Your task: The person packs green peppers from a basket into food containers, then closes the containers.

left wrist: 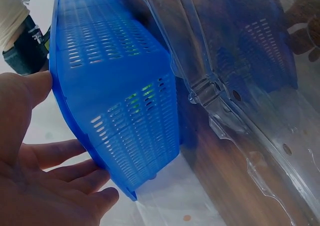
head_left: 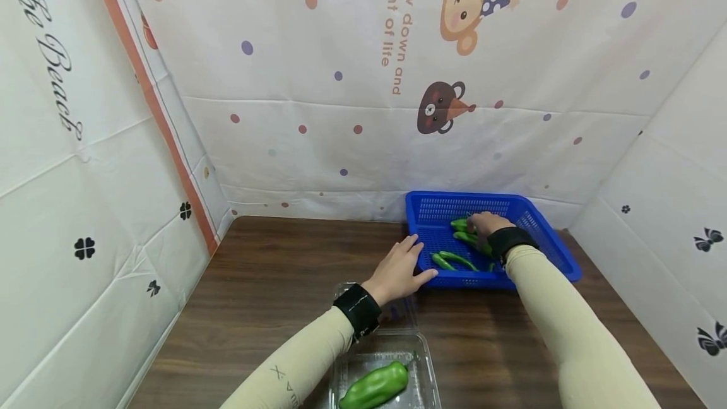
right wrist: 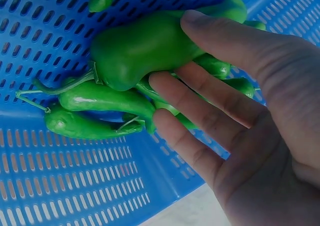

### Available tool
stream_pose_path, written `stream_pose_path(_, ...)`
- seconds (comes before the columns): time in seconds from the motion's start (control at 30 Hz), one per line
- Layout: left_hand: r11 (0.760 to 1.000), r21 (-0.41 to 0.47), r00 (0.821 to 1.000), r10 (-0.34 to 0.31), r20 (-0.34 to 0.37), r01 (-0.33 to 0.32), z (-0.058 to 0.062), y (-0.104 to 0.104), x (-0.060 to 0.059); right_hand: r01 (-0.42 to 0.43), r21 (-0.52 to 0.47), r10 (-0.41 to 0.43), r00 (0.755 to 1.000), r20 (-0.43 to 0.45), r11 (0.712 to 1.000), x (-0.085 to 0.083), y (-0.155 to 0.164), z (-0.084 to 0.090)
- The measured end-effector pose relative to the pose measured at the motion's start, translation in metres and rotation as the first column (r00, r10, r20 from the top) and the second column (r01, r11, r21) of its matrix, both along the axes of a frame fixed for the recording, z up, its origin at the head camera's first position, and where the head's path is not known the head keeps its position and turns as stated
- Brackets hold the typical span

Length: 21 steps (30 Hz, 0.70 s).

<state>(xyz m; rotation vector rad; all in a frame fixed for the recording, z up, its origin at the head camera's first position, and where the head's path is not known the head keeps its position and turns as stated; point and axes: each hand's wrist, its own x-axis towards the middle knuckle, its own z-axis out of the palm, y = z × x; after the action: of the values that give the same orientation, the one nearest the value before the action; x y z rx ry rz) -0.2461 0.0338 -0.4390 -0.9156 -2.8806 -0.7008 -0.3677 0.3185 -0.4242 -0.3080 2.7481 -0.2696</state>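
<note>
My right hand [head_left: 490, 226] reaches into a blue plastic basket [head_left: 548, 232]. The right wrist view has its thumb on one side of a large green pepper [right wrist: 135, 48] and its fingers on the other, pinching it. Under and beside that pepper lie several slimmer green peppers [right wrist: 102, 97]. My left hand [head_left: 396, 273] rests at the basket's near left corner, fingers spread and touching the rim [left wrist: 75, 131]. Below the left forearm, a clear plastic container [head_left: 427, 368] stands with its lid folded back; one big green pepper [head_left: 375, 386] lies inside.
The basket stands at the back right of a brown wooden table [head_left: 272, 276], close to the printed white back sheet [head_left: 284, 144]. Similar sheets rise on the left and right. The clear lid [left wrist: 250, 151] lies right beside the basket, beneath the left wrist.
</note>
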Motion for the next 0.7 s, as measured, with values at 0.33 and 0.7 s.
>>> stream_pose_path(0.33,1.000,0.002,1.000,-0.001,0.006,0.001,0.0006,-0.0002,0.0011,0.019,-0.030,-0.019,1.000,-0.018,0.999,0.0075,-0.0025,0.0034)
stream_pose_path(0.7,1.000,0.017,1.000,0.002,0.012,-0.002,-0.0001,-0.0008,0.0015,0.008,-0.026,-0.008,1.000,-0.030,1.000,0.0061,-0.0020,0.0000)
